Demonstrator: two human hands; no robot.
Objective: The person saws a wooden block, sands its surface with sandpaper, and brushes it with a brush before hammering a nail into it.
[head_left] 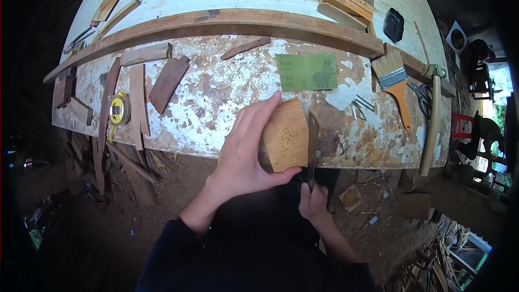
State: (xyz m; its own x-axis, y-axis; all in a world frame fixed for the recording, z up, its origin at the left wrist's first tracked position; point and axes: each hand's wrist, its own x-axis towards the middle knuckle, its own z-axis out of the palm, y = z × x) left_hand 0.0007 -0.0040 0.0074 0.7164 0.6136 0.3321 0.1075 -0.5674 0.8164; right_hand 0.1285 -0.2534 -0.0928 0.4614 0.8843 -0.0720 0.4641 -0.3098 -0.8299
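My left hand [243, 148] is closed round a light-brown wooden block [286, 135] with small dots and lines marked on its face, thumb at the lower edge and fingers along the far-left side. Upright along the block's right edge runs a long, flat, dark tool like a blade [313, 143]. My right hand [314, 200] grips its near end, the thumb on top; I cannot tell whether it is a knife or a file. Just beyond the block, a green sheet of P60 sandpaper [307, 71] lies on the worn white workbench [200, 113].
A long wooden beam [216, 20] crosses the bench. To the right lie a paintbrush [393, 81], scissors [422, 97], a hammer [431, 124] and several nails [361, 105]. Wood offcuts [168, 84] and a yellow tape measure [119, 109] are on the left. A black tray [394, 25] sits farther back.
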